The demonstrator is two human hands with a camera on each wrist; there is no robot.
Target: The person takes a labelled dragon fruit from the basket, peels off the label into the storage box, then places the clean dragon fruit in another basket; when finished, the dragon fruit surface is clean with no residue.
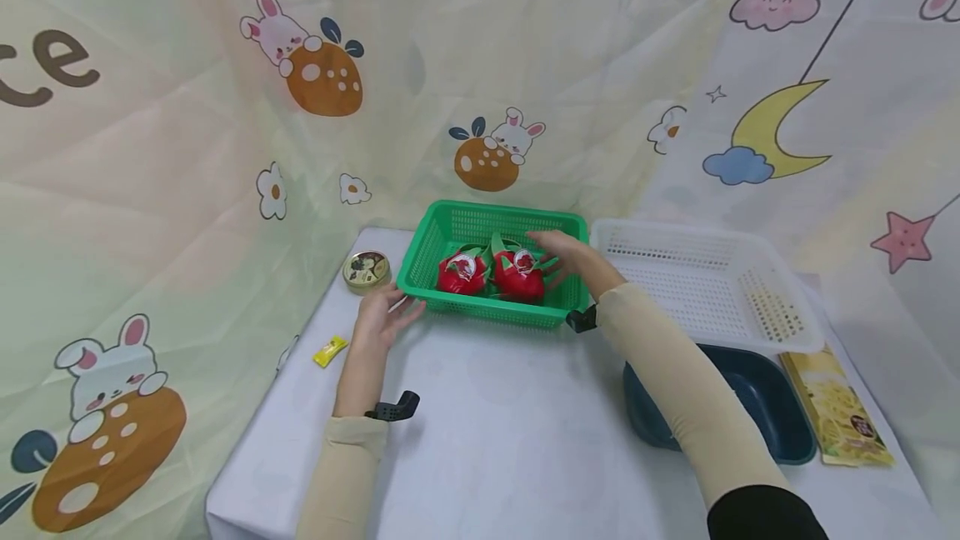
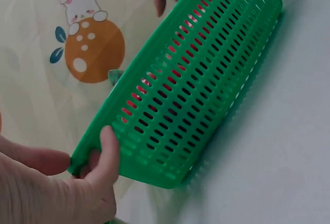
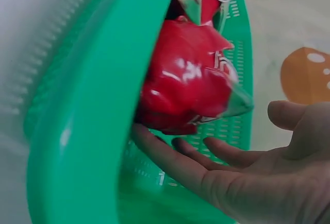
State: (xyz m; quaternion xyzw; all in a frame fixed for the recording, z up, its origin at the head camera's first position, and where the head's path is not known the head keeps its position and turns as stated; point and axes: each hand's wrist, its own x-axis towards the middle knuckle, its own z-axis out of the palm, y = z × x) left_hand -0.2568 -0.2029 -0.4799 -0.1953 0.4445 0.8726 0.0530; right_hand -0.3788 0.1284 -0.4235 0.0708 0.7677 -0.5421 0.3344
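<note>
A green plastic basket (image 1: 495, 307) with perforated walls stands at the back of the table. Inside it lie two shiny red packages (image 1: 519, 277) with green leaf-like tips and round white labels. My left hand (image 1: 381, 319) holds the basket's near left corner; in the left wrist view its thumb lies against the outer wall and other fingers are at the rim. Over the basket's right end reaches my right hand (image 1: 566, 255), its fingers spread and only slightly bent. In the right wrist view, those fingers (image 3: 180, 165) are inside the basket, beside the nearer red package, the longest fingertip at its underside.
A round tin (image 1: 367, 271) sits left of the basket, and a small yellow packet (image 1: 330, 351) lies nearer. At right are a white perforated basket (image 1: 675, 307), a dark blue tub (image 1: 780, 423) partly behind my right arm, and a yellow food bag (image 1: 840, 411). Printed cloth hangs behind.
</note>
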